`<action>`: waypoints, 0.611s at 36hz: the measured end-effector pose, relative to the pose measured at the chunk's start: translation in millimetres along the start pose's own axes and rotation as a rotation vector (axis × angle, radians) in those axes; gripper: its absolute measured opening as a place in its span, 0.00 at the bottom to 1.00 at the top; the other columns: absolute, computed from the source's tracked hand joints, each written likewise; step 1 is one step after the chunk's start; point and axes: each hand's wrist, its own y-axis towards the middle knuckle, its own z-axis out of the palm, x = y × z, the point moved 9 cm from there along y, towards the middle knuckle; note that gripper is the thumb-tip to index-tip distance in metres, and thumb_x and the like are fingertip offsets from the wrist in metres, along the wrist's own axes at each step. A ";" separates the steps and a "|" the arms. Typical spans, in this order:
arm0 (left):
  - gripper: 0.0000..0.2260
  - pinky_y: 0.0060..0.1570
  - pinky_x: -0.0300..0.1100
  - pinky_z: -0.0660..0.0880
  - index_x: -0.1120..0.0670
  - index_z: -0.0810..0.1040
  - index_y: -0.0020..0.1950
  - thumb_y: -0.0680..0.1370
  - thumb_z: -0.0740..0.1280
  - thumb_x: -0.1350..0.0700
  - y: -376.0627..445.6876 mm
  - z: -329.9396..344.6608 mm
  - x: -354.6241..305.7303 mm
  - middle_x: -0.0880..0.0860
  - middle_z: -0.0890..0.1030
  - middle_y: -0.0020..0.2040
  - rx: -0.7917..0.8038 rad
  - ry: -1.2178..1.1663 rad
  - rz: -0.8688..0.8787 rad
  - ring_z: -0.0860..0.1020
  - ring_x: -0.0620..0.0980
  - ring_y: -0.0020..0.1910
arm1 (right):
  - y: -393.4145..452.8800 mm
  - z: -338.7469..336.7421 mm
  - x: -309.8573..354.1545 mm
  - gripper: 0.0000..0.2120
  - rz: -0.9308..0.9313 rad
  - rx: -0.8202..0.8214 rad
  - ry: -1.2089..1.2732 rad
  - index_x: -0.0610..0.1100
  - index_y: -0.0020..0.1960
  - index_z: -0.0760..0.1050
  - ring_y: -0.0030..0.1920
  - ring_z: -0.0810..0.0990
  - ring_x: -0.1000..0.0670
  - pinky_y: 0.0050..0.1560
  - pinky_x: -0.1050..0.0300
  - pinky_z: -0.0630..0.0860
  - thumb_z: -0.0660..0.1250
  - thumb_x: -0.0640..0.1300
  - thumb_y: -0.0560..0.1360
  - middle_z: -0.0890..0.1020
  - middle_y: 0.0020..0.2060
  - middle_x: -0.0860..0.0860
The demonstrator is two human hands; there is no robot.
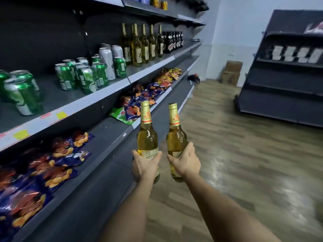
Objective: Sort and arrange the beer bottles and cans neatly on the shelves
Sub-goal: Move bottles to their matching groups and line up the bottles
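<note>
You are carrying two clear glass bottles of golden beer with gold foil necks, one in each hand, low in the centre of the frame, out in front of the dark shelving. Your left hand (146,164) is wrapping its fingers and thumb round the lower body of the left bottle (147,137); your right hand (185,161) is gripping the lower body of the right bottle (175,137) the same way. Both bottles are standing close to upright, necks tipping slightly toward the upper left, near each other but apart.

Judging by the fill, they are weighing a fair amount, and the glass is stiff, smooth and breakable, so a knock between them or against a shelf edge is the risk. Holding low on the label is keeping the weight under control; a grip at the neck would be swinging more.

Both forearms are reaching forward from the bottom of the frame, wrists roughly level.

The row of matching gold-necked bottles (139,44) is standing on the grey middle shelf (152,67) in the upper centre, with green and silver cans (83,75) to its left; that row looks like the likely place for these two.
</note>
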 end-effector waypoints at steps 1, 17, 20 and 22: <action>0.37 0.48 0.54 0.77 0.53 0.66 0.63 0.63 0.76 0.37 11.5 11.1 -9.0 0.56 0.79 0.56 0.005 -0.013 -0.003 0.79 0.60 0.53 | 16.4 -1.6 -0.8 0.29 0.011 -0.008 -0.008 0.44 0.57 0.60 0.60 0.76 0.42 0.50 0.51 0.71 0.71 0.59 0.70 0.73 0.59 0.48; 0.30 0.46 0.49 0.73 0.53 0.68 0.57 0.66 0.77 0.40 138.8 141.1 -85.5 0.54 0.79 0.52 0.051 -0.063 -0.042 0.79 0.58 0.51 | 212.4 13.5 -18.6 0.27 0.147 -0.072 0.031 0.45 0.55 0.60 0.54 0.78 0.42 0.48 0.50 0.72 0.72 0.57 0.70 0.74 0.55 0.48; 0.31 0.44 0.49 0.72 0.53 0.68 0.59 0.66 0.76 0.40 162.6 163.9 -103.5 0.53 0.78 0.52 0.035 -0.069 -0.056 0.79 0.57 0.51 | 253.1 19.9 -16.9 0.27 0.122 -0.070 0.044 0.46 0.55 0.60 0.54 0.78 0.43 0.49 0.49 0.74 0.72 0.58 0.69 0.74 0.54 0.49; 0.32 0.47 0.50 0.74 0.52 0.67 0.60 0.66 0.76 0.39 179.9 181.6 -119.4 0.53 0.78 0.52 0.022 -0.093 -0.056 0.78 0.57 0.52 | 284.2 20.9 -13.8 0.27 0.091 -0.078 0.043 0.46 0.55 0.60 0.55 0.78 0.43 0.49 0.50 0.74 0.72 0.59 0.69 0.74 0.54 0.49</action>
